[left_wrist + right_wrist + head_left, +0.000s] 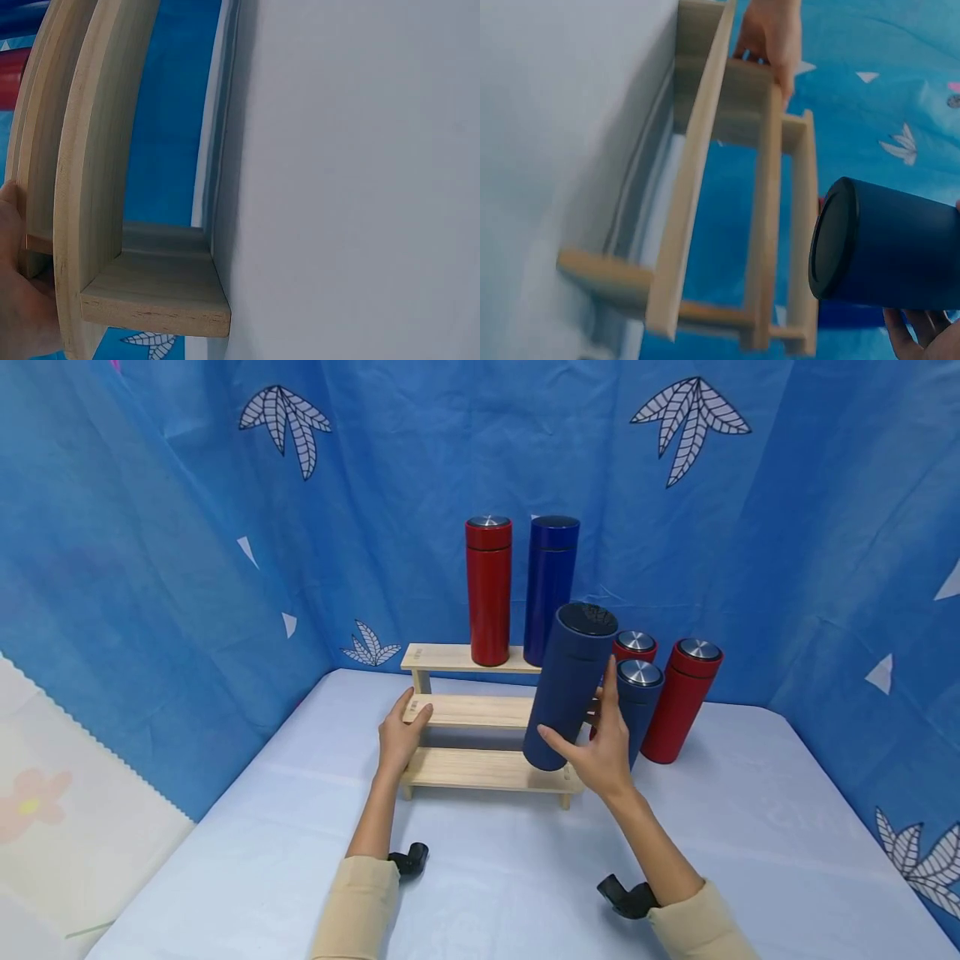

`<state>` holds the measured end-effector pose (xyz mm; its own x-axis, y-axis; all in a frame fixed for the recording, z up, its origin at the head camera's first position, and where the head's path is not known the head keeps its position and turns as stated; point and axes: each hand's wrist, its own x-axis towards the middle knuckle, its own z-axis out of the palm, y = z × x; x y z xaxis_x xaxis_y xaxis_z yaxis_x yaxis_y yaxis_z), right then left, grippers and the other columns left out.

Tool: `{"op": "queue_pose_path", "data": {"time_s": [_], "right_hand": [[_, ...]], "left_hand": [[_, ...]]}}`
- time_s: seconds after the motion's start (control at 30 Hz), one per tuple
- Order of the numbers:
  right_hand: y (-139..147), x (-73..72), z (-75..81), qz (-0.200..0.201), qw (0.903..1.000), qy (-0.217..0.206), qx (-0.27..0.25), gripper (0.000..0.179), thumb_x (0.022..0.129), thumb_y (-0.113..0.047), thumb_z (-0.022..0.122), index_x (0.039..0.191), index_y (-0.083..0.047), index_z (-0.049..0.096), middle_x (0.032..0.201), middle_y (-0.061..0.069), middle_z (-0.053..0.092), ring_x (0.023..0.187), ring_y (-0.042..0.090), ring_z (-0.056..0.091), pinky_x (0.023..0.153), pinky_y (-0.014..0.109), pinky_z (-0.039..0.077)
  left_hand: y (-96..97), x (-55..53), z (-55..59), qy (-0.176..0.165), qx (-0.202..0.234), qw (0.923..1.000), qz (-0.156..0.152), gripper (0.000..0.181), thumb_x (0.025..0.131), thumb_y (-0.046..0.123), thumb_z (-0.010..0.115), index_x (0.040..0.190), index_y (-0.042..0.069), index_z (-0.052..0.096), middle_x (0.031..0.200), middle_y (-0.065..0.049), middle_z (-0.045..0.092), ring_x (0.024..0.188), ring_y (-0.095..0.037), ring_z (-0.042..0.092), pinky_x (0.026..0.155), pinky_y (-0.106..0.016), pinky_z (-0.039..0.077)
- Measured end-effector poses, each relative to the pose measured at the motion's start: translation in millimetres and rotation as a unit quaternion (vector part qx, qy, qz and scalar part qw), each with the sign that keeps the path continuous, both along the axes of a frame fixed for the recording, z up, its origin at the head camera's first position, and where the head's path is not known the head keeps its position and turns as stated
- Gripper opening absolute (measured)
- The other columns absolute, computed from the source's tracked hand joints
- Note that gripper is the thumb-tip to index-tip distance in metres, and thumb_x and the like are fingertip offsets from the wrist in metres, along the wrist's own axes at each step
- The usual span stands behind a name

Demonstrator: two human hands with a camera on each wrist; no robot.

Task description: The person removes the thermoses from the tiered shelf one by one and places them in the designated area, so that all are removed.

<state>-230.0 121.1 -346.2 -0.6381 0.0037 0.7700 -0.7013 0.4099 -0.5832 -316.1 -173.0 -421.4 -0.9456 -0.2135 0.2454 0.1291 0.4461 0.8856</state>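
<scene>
A three-tier wooden stand stands on the table. My left hand grips the left end of its middle shelf, thumb over the board; the left wrist view shows that hand at the shelf's end. With fingers and thumb round its side, my right hand holds a dark blue thermos bottle, tilted, in front of the stand's right part. The bottle's round base faces the right wrist camera. On the top shelf a red thermos and a glossy blue thermos stand upright.
Right of the stand, another dark blue thermos, a red one and a partly hidden red one stand on the white-covered table. A blue printed curtain hangs behind and at the sides.
</scene>
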Motion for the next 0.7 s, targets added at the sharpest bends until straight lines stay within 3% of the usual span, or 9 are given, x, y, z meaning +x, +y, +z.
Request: {"op": "queue_pose_path", "data": {"time_s": [0.1,0.23,0.43,0.57,0.7], "right_hand": [[19,8.0,4.3,-0.01,0.9998,0.017,-0.006,0.114,0.064,0.001,0.082,0.148,-0.01,0.005,0.127,0.018,0.048,0.107,0.028,0.054,0.084,0.026,0.049],[48,16.4,5.5,-0.027,0.9992,0.029,-0.006,0.117,0.061,0.004,0.082,0.148,-0.01,0.005,0.133,0.013,0.046,0.111,0.017,0.053,0.087,0.019,0.045],[98,31.3,6.0,-0.099,0.9942,0.035,0.024,0.115,0.062,0.002,0.082,0.148,-0.008,0.006,0.138,0.011,0.042,0.11,0.0,0.047,0.088,0.013,0.041],[128,35.7,3.3,-0.152,0.9881,0.015,0.018,0.111,0.064,-0.002,0.082,0.148,-0.01,0.009,0.138,0.009,0.041,0.107,-0.001,0.046,0.088,0.013,0.04],[151,35.2,-7.7,-0.211,0.9766,-0.042,0.008,0.112,0.066,-0.005,0.081,0.149,-0.018,0.008,0.14,0.004,0.039,0.111,0.006,0.048,0.09,0.015,0.04]], "left_hand": [[-0.2,0.8,1.1,0.002,0.002,1.0,0.002,0.07,0.087,0.05,0.056,0.143,0.014,0.035,0.143,-0.011,0.038,0.131,-0.03,0.033,0.106,-0.044,0.029],[0.4,1.3,1.0,0.005,0.007,1.0,-0.003,0.071,0.087,0.051,0.056,0.143,0.014,0.035,0.143,-0.011,0.038,0.131,-0.03,0.033,0.105,-0.044,0.029],[1.7,1.1,0.1,0.003,0.008,1.0,-0.004,0.07,0.087,0.051,0.056,0.143,0.014,0.035,0.143,-0.011,0.038,0.131,-0.03,0.034,0.105,-0.045,0.03],[1.2,1.8,0.3,0.005,0.005,1.0,-0.003,0.069,0.088,0.049,0.056,0.143,0.013,0.035,0.143,-0.011,0.038,0.131,-0.03,0.034,0.105,-0.045,0.03],[0.8,2.9,0.9,0.005,0.003,1.0,-0.002,0.07,0.087,0.051,0.056,0.143,0.014,0.035,0.143,-0.011,0.038,0.131,-0.03,0.033,0.105,-0.044,0.03]]}}
